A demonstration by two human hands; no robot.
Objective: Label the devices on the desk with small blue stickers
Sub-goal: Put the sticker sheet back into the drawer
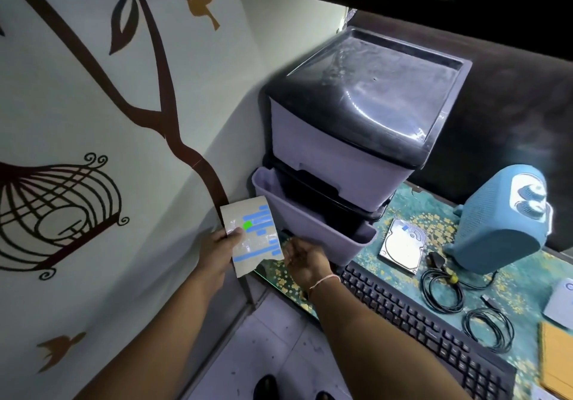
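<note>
While we look down through the head camera, our left hand pinches a sticker sheet at the centre of the frame, thumb on its face, the sheet upright in front of the open lower drawer of a plastic drawer unit. Blue strips and one green patch remain on the sheet, whose lower edge looks torn. Our right hand sits just right of the sheet's bottom corner with fingers loosely curled; we cannot tell whether it holds a peeled sticker or nothing at all.

As for progress, we judge the task under way but far from done. A hard drive at centre right already carries a small blue sticker near its top edge. We see no sticker on the blue speaker at the right, the black keyboard along the lower right, or the pale device cut off by the right edge, though hidden faces could bear one. Two coiled black cables lie between the drive and the keyboard.

These things rest on a desk covered with a teal cloth patterned in yellow flowers, and an orange-yellow envelope shows at the lower right. Across the left half of the frame, a pale wall bears decals of a brown branch, a birdcage and golden birds. Light floor tiles show at the bottom centre.
</note>
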